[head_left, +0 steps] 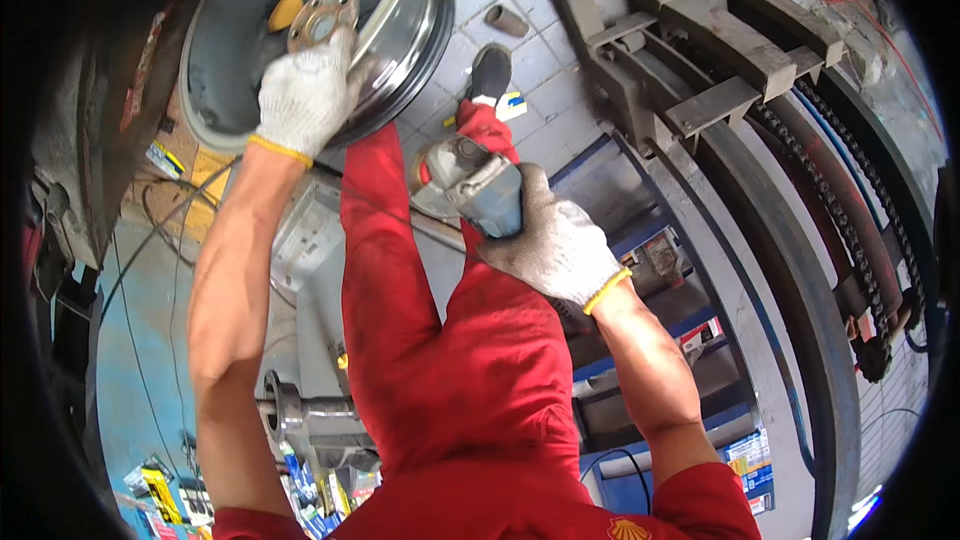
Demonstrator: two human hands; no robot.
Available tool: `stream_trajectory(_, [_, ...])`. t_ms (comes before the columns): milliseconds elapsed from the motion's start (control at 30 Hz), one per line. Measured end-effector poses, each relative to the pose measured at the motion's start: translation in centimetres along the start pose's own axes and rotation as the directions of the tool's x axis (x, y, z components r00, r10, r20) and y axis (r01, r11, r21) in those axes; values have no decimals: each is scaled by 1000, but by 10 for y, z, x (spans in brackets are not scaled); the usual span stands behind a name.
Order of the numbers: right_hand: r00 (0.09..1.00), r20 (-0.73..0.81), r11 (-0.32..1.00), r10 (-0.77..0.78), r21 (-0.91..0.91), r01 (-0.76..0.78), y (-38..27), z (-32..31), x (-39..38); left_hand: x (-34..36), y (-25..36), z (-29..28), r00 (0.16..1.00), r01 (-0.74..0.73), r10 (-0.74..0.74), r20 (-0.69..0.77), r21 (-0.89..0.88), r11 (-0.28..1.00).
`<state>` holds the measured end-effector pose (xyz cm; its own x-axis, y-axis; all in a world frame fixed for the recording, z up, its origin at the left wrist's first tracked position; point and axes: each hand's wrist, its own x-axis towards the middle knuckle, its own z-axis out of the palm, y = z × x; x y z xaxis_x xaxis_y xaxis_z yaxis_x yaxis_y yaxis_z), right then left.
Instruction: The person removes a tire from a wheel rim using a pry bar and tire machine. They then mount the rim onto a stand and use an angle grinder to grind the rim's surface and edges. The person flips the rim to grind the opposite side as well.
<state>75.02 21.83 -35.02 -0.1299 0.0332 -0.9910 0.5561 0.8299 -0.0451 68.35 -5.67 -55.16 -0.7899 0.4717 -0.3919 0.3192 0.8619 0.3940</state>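
Observation:
My left hand (305,95), in a white knitted glove with a yellow cuff, grips a metal wheel rim (215,60) near its centre, where a round bolted hub piece (318,22) shows. The rim is tilted at the upper left. My right hand (550,240), gloved the same way, is closed round a power tool (480,190) with a silver head and blue-grey body, held over my red-trousered legs (400,300), below and right of the rim. A dark shoe (490,68) shows beyond the tool.
Steel forklift-like rails with chains (735,90) run down the right. A short pipe (507,20) lies on the tiled floor (550,90). Blue shelves with packages (660,270) stand beneath my right arm. A flanged metal part (280,410), cables and small packages sit at lower left.

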Motion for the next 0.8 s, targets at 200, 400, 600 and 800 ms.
stream_trajectory(200, [998, 29, 997, -63, -38, 64, -17, 20, -1, 9, 3, -22, 987, -121, 120, -110, -2, 993])
stream_trajectory(400, [996, -36, 991, -78, -115, 73, -25, 24, 13, 20, -2, -39, 976, -215, 213, -35, -54, 975])
stream_trajectory(600, [999, 3, 992, -50, -115, 50, -62, 22, 44, 39, 0, -47, 973, -225, 230, 38, -101, 969])
stream_trajectory(800, [987, 5, 984, -162, -75, 162, -82, 28, 62, 59, -12, -62, 956, -274, 281, 84, -85, 958])
